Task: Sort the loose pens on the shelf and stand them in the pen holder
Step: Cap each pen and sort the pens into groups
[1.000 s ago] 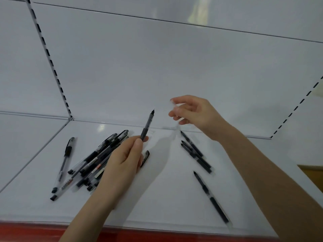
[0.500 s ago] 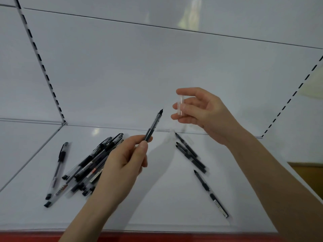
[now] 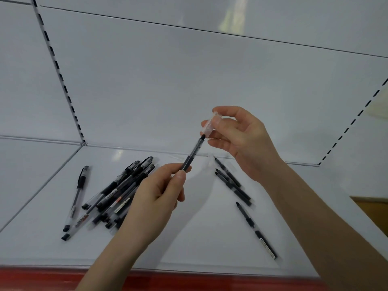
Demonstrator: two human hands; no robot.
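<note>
Left hand [image 3: 156, 194] pinches an uncapped pen [image 3: 192, 154], tip at the clear cap [image 3: 210, 125] held by right hand [image 3: 241, 141]; loose pens [image 3: 117, 192] lie on white shelf [image 3: 199, 238].

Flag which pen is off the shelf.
The pen pinched in the left hand, tip at the right hand's clear cap; other pens lie on the shelf.

White back panel [image 3: 189, 80], slotted upright [image 3: 61, 76] at its left, red strip [image 3: 42, 278] below, brown surface [image 3: 373, 208] far right.
</note>
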